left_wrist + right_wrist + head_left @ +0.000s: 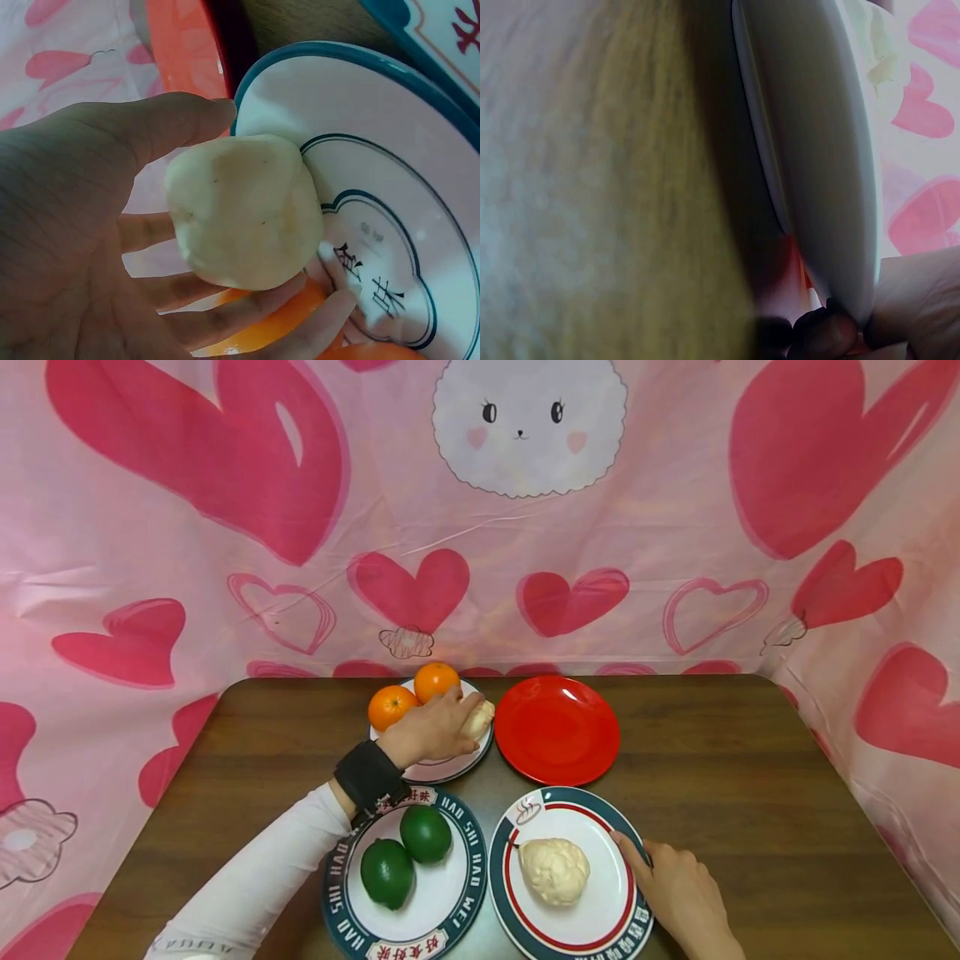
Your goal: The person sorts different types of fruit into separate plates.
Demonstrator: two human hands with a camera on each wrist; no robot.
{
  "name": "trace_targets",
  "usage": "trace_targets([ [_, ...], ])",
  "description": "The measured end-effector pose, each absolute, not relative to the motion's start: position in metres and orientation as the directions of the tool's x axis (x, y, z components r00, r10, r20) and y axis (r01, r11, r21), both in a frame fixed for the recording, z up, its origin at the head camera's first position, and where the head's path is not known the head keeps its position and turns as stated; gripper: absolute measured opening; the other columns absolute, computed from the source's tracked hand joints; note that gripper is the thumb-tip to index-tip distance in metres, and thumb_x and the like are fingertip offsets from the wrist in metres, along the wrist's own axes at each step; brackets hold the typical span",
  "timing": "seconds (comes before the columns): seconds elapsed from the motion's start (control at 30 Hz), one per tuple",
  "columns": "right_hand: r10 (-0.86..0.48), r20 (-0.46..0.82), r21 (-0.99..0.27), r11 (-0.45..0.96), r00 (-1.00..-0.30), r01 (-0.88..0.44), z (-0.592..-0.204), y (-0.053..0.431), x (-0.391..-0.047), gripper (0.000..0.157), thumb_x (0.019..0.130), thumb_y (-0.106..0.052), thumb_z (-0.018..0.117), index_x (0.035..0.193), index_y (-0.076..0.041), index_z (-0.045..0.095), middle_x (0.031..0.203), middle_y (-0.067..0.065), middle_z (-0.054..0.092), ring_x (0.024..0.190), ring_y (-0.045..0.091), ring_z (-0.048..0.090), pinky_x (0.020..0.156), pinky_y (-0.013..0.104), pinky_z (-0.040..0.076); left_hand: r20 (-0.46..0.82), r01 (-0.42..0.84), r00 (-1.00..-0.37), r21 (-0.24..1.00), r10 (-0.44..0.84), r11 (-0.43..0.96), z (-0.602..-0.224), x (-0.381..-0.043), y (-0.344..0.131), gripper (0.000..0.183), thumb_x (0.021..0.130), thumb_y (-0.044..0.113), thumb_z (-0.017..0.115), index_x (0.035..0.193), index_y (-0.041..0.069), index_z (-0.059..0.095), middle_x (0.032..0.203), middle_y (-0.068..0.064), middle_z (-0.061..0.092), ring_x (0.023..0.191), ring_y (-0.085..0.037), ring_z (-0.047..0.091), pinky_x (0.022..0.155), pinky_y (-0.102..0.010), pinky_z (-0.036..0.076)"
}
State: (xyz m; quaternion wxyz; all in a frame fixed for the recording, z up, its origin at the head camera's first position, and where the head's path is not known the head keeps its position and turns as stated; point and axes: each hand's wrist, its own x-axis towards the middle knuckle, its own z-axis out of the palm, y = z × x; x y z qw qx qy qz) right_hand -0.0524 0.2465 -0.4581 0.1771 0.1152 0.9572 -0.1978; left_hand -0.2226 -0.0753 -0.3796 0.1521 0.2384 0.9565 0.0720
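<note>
My left hand (437,727) reaches over a small white plate (480,762) at the back. Its thumb and fingers grip a small cream-coloured cauliflower (244,214), which overlaps that plate in the head view. Two oranges (392,707) lie on the same plate, beside the fingers. At the front right, my right hand (678,889) pinches the rim of a blue-rimmed plate (517,906), thumb on top and fingertips at the pale underside (825,150). Another cauliflower (555,870), bumpy with a small dark stem, sits on this plate.
A red plate (557,731) stands at the back, right beside the oranges' plate. Front left, a blue-rimmed plate (468,860) bears two dark green fruits (425,833) under the left forearm. Pink heart-printed cloth (675,527) hangs behind the wooden table (757,793).
</note>
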Motion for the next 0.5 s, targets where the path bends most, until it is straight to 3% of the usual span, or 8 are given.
trace_targets([
  [0.3, 0.154, -0.407, -0.33, 0.894, -0.9, 0.302, -0.457, 0.246, -0.053, 0.108, 0.08, -0.087, 0.024, 0.119, 0.005, 0.064, 0.102, 0.025, 0.066, 0.088, 0.039, 0.063, 0.079, 0.059, 0.049, -0.289, 0.432, -0.829, 0.215, 0.48, 0.876, -0.392, -0.223, -0.073, 0.078, 0.086, 0.04, 0.067, 0.153, 0.02, 0.032, 0.14, -0.019, 0.043, 0.1, -0.03, 0.056, 0.084, -0.045, 0.053],
  [0.5, 0.16, -0.418, -0.327, 0.892, -0.894, 0.313, -0.457, 0.246, -0.053, 0.108, 0.079, -0.088, 0.024, 0.119, 0.004, 0.064, 0.096, 0.022, 0.066, 0.082, 0.034, 0.063, 0.077, 0.057, 0.051, -0.303, 0.434, -0.825, 0.201, 0.477, 0.878, -0.395, -0.224, -0.07, 0.084, 0.082, 0.036, 0.073, 0.152, 0.019, 0.029, 0.148, -0.021, 0.039, 0.108, -0.037, 0.054, 0.094, -0.053, 0.047],
])
